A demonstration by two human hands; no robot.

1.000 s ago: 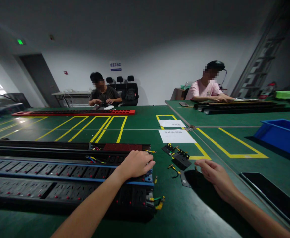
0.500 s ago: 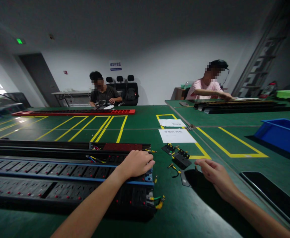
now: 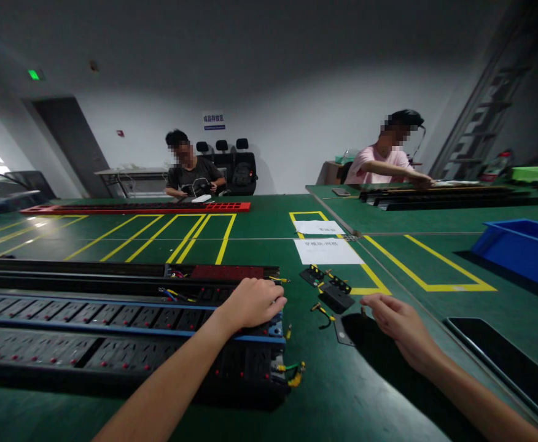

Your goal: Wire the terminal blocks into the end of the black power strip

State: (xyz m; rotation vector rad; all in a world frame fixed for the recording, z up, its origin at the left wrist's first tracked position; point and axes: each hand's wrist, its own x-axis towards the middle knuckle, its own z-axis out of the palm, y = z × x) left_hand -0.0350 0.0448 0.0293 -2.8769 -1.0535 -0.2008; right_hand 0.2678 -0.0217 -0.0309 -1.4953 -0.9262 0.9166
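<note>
Left hand (image 3: 253,302): palm down on the blue-edged strip's right end, fingers curled over it. Looks like I'm steadying it; gripping or just resting, can't tell.
Right hand (image 3: 395,320): fingers curled in, thumb to index, seemingly off the surface with shadow below. Anything tiny pinched there, can't tell.
Desk (image 3: 328,399): green top, carries everything.
Blue-edged strip (image 3: 126,315): long axis left to right across me, right end slightly nearer me, left end out of frame. Sockets up, presumably for access.
Black socket strip (image 3: 115,355): on my side of the blue-edged one, roughly parallel, likely lined up to share one working end.
Black plates (image 3: 336,299): loose cluster right of the strip ends, probably there for reach.
Wire ends (image 3: 296,376): yellow-sleeved, poking right past the black strip's end.
Loose wire (image 3: 327,315): curled, beside the plates.
</note>
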